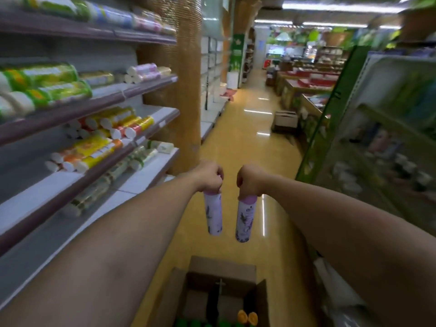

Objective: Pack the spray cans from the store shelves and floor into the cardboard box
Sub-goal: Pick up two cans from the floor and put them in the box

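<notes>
On the left the shelves carry wrapped rolls; no cans can be made out there. The left hand is curled tight round the top of the left can, the cap hidden in the fist, and the body hangs straight down from it, long axis near upright, base lowest. Just beside it the right hand grips the right can the same way, fingers closed over a lilac cap whose edge shows under the fist. This can hangs a little lower, and the two bodies are close but apart. The box stands open on the floor, below both cans and nearer the person, with orange caps and some green ones at its near end. A dark thing in its middle is too blurred to name. The coming move therefore looks like a pull back toward the body and a drop, base first, into the free far part. Both hands seem about equally near the box, the right can's base slightly closer. A second box sits far down the aisle on the right
</notes>
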`<state>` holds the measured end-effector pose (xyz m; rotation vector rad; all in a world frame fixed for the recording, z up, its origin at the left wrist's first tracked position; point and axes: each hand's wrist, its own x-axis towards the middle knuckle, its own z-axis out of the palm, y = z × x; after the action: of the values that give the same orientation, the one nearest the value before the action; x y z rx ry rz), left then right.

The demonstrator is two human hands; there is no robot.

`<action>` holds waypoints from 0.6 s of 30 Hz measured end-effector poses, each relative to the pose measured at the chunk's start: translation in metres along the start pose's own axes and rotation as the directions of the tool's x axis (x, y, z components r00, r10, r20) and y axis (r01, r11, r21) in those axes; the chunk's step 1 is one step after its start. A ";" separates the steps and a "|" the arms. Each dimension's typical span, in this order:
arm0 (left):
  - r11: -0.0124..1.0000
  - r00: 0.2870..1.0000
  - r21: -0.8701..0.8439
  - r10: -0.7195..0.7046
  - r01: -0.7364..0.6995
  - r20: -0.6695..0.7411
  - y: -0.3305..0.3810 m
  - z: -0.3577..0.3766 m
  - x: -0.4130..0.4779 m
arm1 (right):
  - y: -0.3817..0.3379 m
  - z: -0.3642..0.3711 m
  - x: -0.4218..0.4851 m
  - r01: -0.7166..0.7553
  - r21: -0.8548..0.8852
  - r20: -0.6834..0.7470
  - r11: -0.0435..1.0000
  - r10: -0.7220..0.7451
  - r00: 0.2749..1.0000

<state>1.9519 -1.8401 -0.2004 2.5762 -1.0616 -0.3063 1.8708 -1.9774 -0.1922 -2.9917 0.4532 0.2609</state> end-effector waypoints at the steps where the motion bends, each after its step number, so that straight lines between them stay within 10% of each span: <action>1: 1.000 1.000 -0.003 0.009 -0.009 0.014 -0.001 0.005 0.009 | 0.005 0.007 0.004 -0.017 0.003 0.008 1.000 0.017 1.000; 18: 0.997 0.950 -0.076 -0.007 0.032 0.311 -0.006 0.171 0.120 | 0.108 0.157 0.081 -0.212 0.130 0.268 0.968 0.172 0.948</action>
<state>1.9849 -1.9603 -0.3680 2.5210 -1.1007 -0.7655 1.8898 -2.0831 -0.3691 -2.7105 0.7014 0.5892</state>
